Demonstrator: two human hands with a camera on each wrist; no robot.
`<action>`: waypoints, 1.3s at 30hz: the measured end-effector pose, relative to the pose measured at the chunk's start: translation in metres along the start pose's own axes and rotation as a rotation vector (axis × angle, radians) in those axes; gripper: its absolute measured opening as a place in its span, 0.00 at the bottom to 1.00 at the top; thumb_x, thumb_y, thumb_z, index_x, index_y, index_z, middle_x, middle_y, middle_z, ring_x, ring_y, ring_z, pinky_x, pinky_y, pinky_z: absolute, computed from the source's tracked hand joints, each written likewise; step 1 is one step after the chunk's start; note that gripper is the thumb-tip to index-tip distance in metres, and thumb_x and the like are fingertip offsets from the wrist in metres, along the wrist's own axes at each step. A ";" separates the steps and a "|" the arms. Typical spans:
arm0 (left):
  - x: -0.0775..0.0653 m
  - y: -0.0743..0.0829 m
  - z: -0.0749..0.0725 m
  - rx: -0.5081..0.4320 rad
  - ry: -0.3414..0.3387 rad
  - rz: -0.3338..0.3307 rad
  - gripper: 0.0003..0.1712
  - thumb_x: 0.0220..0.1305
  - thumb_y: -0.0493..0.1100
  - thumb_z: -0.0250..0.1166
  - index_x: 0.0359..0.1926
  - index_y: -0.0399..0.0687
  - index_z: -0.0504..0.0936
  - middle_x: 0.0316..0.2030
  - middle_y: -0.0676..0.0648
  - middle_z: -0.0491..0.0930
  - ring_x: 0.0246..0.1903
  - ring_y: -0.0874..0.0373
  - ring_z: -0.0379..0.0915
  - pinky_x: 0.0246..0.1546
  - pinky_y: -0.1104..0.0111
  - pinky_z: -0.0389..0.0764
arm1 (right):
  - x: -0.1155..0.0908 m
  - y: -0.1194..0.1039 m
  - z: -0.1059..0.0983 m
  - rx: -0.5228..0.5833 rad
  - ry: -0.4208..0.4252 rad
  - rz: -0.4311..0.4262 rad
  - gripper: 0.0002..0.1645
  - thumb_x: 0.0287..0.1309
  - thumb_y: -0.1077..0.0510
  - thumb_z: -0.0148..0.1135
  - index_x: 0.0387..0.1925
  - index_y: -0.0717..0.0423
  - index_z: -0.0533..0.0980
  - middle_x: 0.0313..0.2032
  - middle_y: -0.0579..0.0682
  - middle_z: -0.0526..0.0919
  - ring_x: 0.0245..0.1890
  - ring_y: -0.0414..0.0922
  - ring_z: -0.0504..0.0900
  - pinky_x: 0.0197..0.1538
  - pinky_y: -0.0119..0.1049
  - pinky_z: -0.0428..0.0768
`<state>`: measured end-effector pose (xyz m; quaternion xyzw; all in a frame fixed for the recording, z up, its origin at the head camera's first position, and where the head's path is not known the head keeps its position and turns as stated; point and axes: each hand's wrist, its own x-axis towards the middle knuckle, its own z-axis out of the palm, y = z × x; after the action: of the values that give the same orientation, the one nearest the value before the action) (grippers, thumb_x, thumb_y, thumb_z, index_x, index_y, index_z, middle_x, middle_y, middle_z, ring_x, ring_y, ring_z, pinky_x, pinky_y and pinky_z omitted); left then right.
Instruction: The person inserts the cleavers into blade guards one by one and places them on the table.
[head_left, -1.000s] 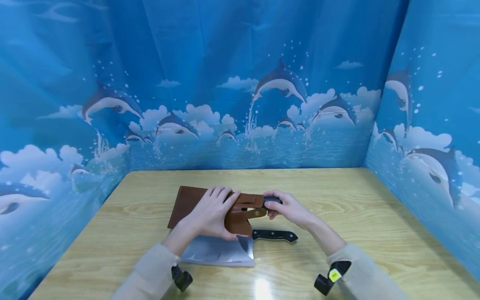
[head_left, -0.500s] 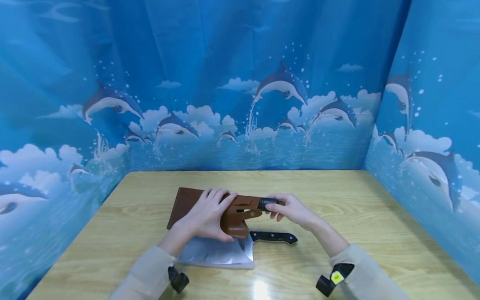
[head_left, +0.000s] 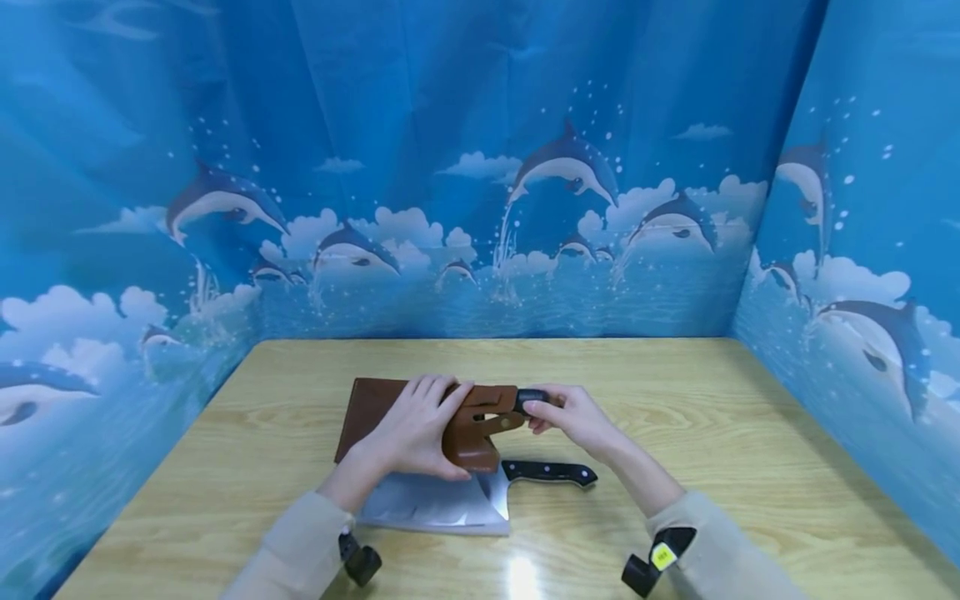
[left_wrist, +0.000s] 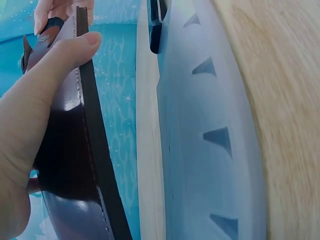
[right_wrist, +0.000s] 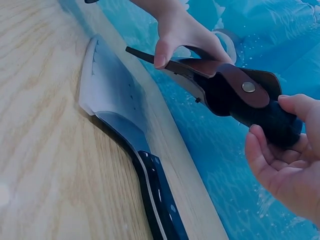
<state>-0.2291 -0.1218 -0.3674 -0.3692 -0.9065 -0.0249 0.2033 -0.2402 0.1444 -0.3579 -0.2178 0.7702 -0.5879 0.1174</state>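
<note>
A brown leather sheath [head_left: 471, 446] is held above the table in my left hand [head_left: 416, 429], thumb on the near side and fingers over the top. Out of its right end sticks a black knife handle [head_left: 531, 400], gripped by my right hand [head_left: 573, 417]. The blade of that knife is hidden in the leather. In the right wrist view, a snap strap [right_wrist: 247, 87] with a metal button lies beside the handle. A cleaver [head_left: 435, 502] lies flat on the table below the sheath, its black riveted handle [head_left: 551, 472] pointing right.
A light wood-grain table [head_left: 675, 400] carries the cleaver. Blue curtains [head_left: 420, 275] printed with dolphins stand behind it and along both sides. A pale strip [left_wrist: 245, 130] runs along the cleaver's edge, with dark triangular marks beside it in the left wrist view.
The sheath and both hands have shifted slightly left. The right hand stays on the black handle and the left on the leather. The cleaver lies where it was.
</note>
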 end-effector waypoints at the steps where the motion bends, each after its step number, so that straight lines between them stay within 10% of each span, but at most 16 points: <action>1: 0.000 0.000 0.001 -0.004 0.004 0.000 0.68 0.28 0.79 0.65 0.68 0.46 0.57 0.55 0.39 0.66 0.53 0.45 0.63 0.55 0.50 0.63 | 0.000 0.000 0.000 -0.004 0.002 -0.001 0.27 0.63 0.54 0.56 0.54 0.74 0.69 0.35 0.65 0.79 0.33 0.48 0.80 0.45 0.53 0.76; 20: 0.031 -0.011 0.009 0.033 -0.139 -0.061 0.69 0.31 0.79 0.64 0.70 0.47 0.54 0.59 0.39 0.64 0.57 0.45 0.62 0.57 0.50 0.63 | 0.027 0.019 -0.021 0.044 0.022 -0.015 0.26 0.63 0.59 0.54 0.52 0.79 0.67 0.32 0.56 0.80 0.32 0.47 0.80 0.41 0.39 0.80; 39: 0.064 -0.018 0.041 0.054 -0.327 -0.155 0.68 0.33 0.79 0.63 0.71 0.48 0.53 0.59 0.41 0.65 0.57 0.46 0.62 0.58 0.52 0.63 | 0.056 0.046 -0.043 0.042 0.046 0.155 0.25 0.62 0.59 0.56 0.54 0.76 0.67 0.36 0.61 0.80 0.38 0.57 0.80 0.46 0.46 0.78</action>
<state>-0.2966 -0.0851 -0.3783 -0.2917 -0.9536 0.0441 0.0606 -0.3172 0.1646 -0.3851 -0.1414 0.7748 -0.5979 0.1492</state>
